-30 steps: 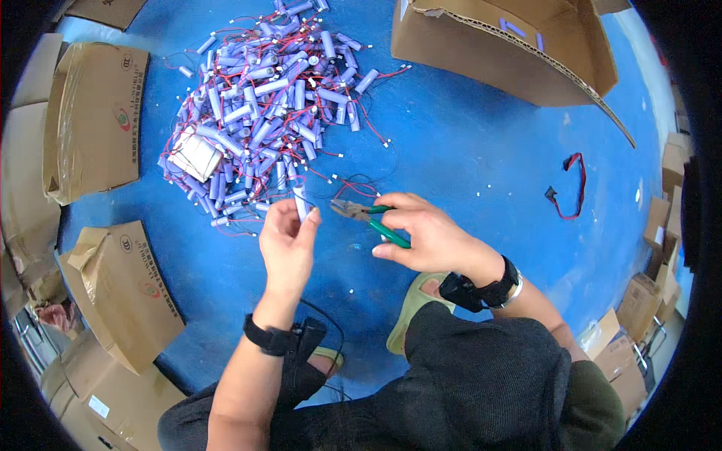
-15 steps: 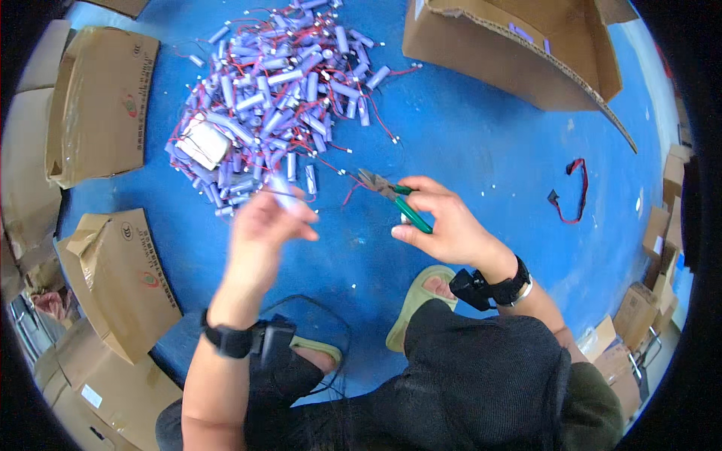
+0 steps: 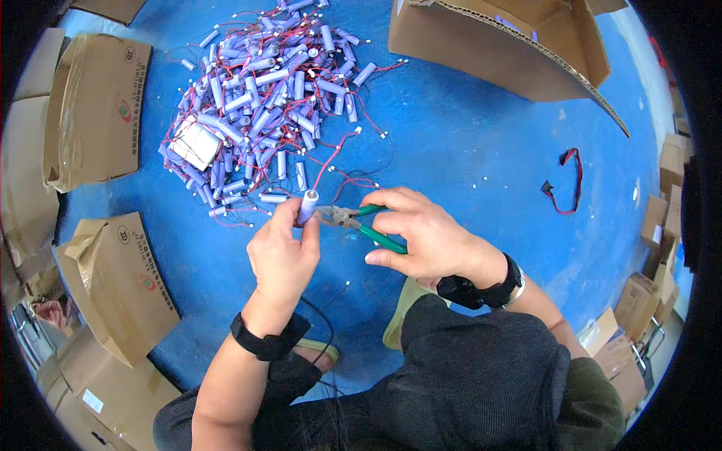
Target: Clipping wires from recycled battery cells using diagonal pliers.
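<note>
The upper left carton point(image 3: 86, 120) bears dark lettering point(image 3: 138, 113), a round mark point(image 3: 130, 54) and a red-green emblem point(image 3: 122, 110); the carton below point(image 3: 116, 301), likewise. The bottom carton point(image 3: 128, 383) has an unreadable white label point(image 3: 92, 401).

On the floor point(image 3: 466, 150) ahead, a battery pile point(image 3: 265, 101) lies between cartons point(image 3: 98, 113), left, and a box point(image 3: 489, 54), right. Pliers point(image 3: 346, 217) are in the right hand point(image 3: 436, 237).

Green-handled pliers point(image 3: 347, 217) — beside purple cylinder point(image 3: 307, 206)
</note>
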A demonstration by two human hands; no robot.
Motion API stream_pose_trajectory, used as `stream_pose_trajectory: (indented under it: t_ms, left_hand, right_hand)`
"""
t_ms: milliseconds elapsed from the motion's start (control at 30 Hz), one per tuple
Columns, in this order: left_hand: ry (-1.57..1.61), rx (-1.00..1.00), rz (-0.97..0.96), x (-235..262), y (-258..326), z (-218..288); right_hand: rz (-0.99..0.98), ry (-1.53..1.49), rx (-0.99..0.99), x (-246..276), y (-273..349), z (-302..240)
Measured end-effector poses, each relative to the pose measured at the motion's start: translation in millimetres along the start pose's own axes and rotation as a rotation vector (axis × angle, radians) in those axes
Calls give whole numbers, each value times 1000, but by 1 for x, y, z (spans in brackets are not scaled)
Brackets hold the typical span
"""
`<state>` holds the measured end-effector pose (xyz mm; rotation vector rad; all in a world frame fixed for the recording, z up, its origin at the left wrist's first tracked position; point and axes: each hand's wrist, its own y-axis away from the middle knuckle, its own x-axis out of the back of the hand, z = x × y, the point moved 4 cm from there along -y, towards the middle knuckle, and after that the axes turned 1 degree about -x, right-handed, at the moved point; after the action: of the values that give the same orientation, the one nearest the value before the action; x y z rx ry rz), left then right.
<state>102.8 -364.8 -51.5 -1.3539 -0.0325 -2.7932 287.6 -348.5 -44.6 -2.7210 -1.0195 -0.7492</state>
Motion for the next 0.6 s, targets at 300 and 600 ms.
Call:
stream_pose_trajectory:
  t_ms: [300, 600]
  left_hand:
    - [-213, -157, 61, 3, 0, 7]
    - [-312, -292, 73, 6, -3, 19]
  right_hand:
    - [53, -14, -37, 5, 1, 1]
    - [36, 36, -94, 6, 4, -2]
